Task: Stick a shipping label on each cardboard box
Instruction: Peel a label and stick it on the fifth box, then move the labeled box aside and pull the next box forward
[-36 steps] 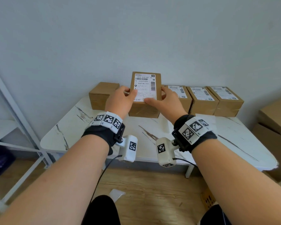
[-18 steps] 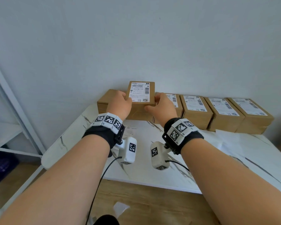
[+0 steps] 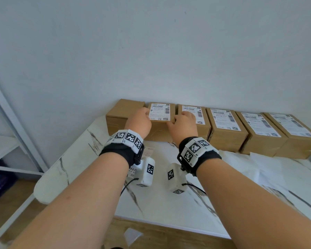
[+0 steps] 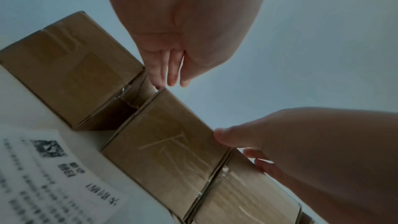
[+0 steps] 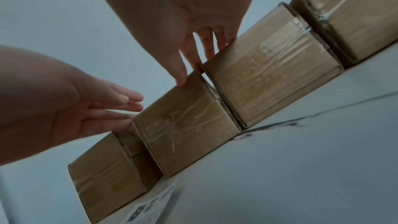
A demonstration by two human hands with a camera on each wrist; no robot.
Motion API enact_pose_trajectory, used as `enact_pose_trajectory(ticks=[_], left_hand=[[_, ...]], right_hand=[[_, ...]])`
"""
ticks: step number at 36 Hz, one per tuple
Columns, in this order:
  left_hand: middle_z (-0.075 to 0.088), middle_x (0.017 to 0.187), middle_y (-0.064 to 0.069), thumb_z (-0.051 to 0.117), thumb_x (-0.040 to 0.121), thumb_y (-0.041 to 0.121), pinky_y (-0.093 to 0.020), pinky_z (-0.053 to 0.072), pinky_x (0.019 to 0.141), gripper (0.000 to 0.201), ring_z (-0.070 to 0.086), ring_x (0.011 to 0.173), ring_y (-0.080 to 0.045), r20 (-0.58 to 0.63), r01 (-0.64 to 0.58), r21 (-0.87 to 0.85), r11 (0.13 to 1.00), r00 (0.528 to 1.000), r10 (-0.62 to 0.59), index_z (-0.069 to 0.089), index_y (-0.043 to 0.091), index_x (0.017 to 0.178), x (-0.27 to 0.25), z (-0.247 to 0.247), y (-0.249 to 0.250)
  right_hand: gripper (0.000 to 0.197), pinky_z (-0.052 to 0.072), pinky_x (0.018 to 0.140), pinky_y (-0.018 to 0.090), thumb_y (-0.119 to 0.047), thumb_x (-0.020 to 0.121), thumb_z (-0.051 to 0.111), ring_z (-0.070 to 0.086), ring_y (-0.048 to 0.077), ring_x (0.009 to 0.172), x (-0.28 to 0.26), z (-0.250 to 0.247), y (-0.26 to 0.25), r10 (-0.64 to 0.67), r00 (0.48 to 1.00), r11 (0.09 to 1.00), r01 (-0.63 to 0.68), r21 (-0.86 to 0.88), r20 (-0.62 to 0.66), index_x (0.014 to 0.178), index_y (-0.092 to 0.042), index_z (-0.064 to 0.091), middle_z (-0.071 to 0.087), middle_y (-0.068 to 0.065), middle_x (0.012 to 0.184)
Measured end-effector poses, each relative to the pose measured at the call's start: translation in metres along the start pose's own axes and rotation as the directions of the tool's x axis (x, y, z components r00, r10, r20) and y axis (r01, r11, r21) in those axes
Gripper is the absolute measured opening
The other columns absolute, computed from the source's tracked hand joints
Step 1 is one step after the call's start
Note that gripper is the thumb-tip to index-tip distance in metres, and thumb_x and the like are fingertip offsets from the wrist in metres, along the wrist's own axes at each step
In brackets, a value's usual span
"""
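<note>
Hands: left hand (image 3: 139,121) and right hand (image 3: 183,124), fingers straight, flank the labelled box (image 3: 161,121).
Purpose: seating it in the desk (image 3: 169,200) row.

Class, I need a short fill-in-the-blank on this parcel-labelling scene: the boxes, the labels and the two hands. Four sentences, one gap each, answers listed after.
1. The row along the wall holds ____ cardboard boxes.
2. The unlabelled box stands at the ____ end of the row.
3. The left hand and right hand flank the ____ box from that end.
4. A loose shipping label lies on the ____ near the boxes.

Missing words: six; left; second; table
</note>
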State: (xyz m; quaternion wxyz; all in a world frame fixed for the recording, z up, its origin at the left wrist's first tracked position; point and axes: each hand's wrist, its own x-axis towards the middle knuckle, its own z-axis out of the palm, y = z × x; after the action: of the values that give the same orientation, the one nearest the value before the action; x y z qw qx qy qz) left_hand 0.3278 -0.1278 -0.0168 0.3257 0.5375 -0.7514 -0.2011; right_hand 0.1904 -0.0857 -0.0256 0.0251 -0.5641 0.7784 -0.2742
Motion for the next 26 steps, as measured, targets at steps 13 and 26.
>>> enact_pose_trajectory(ticks=[13,26], left_hand=[[0.042,0.143,-0.011,0.036,0.091,-0.002,-0.033,0.03,0.11,0.049,0.037,0.134,-0.027,-0.256,0.107,0.03,0.994,0.962,-0.096,0.049,0.01,0.136,0.009,-0.039,-0.043],[0.044,0.131,-0.019,0.032,0.097,0.011,-0.033,0.036,0.083,0.024,0.051,0.105,-0.032,-0.029,0.228,0.128,0.965,0.974,-0.226,0.051,-0.001,0.107,0.008,-0.045,-0.072]], right_hand=[[0.035,0.045,0.093,0.029,-0.018,0.098,0.045,0.057,0.018,0.109,-0.01,0.004,-0.052,-0.076,0.997,0.903,0.074,0.423,-0.012,0.13,-0.017,0.057,0.059,0.004,0.128],[0.026,0.044,0.076,0.028,-0.019,0.097,0.045,0.057,0.023,0.09,-0.016,0.024,-0.091,-0.072,0.956,0.909,-0.054,0.413,0.284,0.113,-0.009,0.062,0.064,0.009,0.103]])
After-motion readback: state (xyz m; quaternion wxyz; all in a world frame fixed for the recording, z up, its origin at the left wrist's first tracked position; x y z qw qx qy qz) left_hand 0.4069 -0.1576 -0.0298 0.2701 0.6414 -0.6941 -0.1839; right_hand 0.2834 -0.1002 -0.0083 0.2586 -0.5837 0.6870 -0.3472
